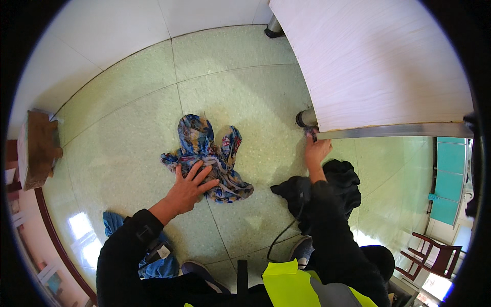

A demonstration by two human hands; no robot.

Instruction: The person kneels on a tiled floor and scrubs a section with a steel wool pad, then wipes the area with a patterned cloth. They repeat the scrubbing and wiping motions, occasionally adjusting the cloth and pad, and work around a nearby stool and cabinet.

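My left hand (188, 188) lies palm down on a crumpled multicoloured patterned cloth (195, 132) on the floor, its fingers spread. My right hand (317, 151) reaches to the lower corner of a pale wood-grain panel (383, 65), beside a short round metal leg (308, 117). Its fingers are curled at a small dark tuft (311, 133); whether they grip it is unclear. A black cloth (343, 180) lies bunched on the floor, partly under my right forearm. Blue fabric (159, 266) lies below my left forearm, partly covered by it.
Speckled pale green floor tiles (126, 153) run up to a white wall (115, 27). A brown block-like object (42, 149) stands at the left. Another round leg (274, 27) is at the top. A dark cord (274, 241) hangs near my shoe (302, 251). A wooden chair (431, 255) stands lower right.
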